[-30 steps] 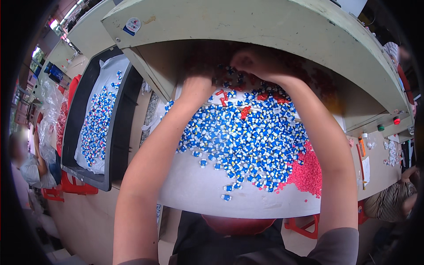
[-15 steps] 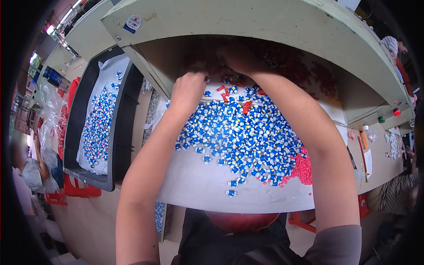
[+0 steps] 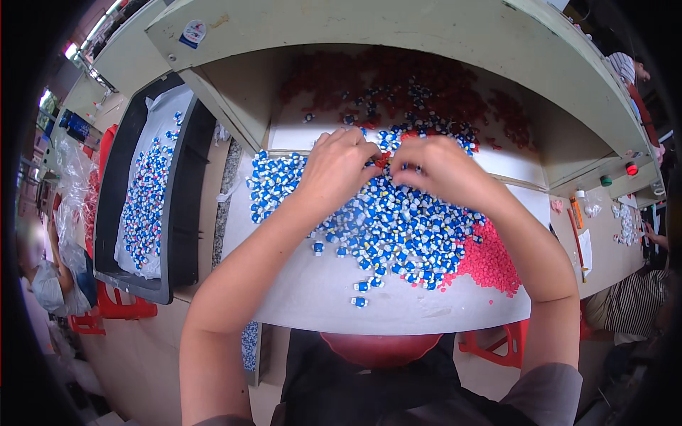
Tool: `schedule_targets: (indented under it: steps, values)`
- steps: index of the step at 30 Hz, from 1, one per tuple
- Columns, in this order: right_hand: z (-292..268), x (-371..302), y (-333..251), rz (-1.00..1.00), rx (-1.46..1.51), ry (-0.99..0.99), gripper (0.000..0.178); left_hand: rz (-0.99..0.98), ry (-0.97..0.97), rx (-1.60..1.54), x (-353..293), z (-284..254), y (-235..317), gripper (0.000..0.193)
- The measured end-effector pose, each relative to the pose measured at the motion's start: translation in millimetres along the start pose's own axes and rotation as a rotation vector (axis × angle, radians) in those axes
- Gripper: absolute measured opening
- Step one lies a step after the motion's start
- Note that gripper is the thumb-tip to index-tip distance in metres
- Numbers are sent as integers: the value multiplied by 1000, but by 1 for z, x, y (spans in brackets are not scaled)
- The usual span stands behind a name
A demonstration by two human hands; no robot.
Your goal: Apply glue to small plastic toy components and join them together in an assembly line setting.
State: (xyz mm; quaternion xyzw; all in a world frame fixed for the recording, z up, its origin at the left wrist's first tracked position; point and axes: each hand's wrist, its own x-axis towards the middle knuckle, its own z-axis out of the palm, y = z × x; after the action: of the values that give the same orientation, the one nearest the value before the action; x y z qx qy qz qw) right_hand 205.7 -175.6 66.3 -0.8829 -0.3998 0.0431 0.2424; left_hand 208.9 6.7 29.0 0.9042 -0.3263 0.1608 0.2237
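Note:
Both hands are over a wide heap of small blue-and-white plastic figure pieces (image 3: 398, 234) on the white work surface (image 3: 298, 291). Fingers curled, my left hand (image 3: 337, 167) is closed at the heap's far edge, with a small red plastic piece (image 3: 383, 160) at its fingertips. Close by on the right, my right hand (image 3: 439, 167) has its thumb and fingers bent together, palm down. What lies between those fingers is hidden. Tiny pink pieces (image 3: 490, 263) form a pile beside the heap, near my right forearm.
A pale cabinet (image 3: 355, 28) overhangs the surface, with dark red pieces (image 3: 419, 71) deep inside. Left stands a black tray (image 3: 181, 234) of similar figure pieces. Green and red buttons (image 3: 631, 168) sit at the right. A red stool (image 3: 497, 344) is below; other people work at both sides.
Both hands have come back out of the cabinet to the heap and moved closer together. Red pieces from the heap's far edge are now partly under the hands. The view has shifted slightly.

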Motion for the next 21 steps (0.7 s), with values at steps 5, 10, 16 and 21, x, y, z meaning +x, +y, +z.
schedule_targets:
  steps: [5,10,16,21]
  values:
    - [-19,-6,52,474,-174,285,19,-202,-57,44,8,15,15,19]
    - [1,3,52,363,-272,70,24,-318,-151,-86,13,12,4,13]
    - [-14,12,69,145,-311,87,24,-212,-166,39,17,12,15,19]
    - [-52,8,101,319,47,340,23,-289,-202,-289,23,6,2,21]
